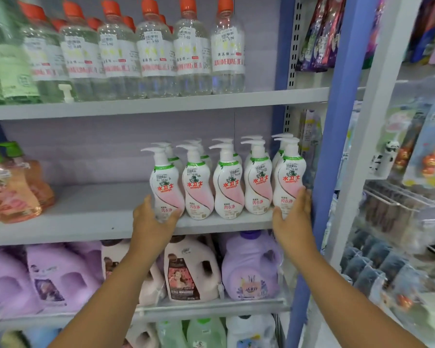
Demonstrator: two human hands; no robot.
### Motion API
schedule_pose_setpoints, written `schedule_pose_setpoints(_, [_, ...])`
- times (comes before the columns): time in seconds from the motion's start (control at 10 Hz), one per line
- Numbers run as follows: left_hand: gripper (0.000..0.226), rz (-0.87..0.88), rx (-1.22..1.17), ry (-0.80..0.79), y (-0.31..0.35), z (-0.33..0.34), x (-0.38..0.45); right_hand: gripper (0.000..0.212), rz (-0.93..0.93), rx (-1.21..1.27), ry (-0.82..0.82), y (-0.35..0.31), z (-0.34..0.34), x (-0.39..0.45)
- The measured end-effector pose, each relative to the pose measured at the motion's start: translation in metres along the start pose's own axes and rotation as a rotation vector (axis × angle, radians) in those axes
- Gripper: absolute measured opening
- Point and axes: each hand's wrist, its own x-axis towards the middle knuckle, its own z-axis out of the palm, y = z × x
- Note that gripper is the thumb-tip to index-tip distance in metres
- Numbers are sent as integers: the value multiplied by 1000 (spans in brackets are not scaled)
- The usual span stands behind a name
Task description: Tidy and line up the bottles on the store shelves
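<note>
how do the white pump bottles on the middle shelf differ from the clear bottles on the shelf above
The white pump bottles are opaque, curvy and topped with white pumps; the clear bottles are see-through, taller and topped with orange caps. The pump bottles' labels are pink, the clear ones' white. Both stand upright in rows.

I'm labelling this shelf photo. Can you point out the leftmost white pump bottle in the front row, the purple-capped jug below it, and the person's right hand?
Leftmost white pump bottle (166,183): head view, on its label.
Purple-capped jug (249,270): head view, on its front.
Right hand (293,217): head view, on its back.
</note>
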Motion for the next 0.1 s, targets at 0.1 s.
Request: schedule_pose_setpoints(0.1, [61,42,15,-124,9,-22,-13,76,10,0,10,-6,-12,-19])
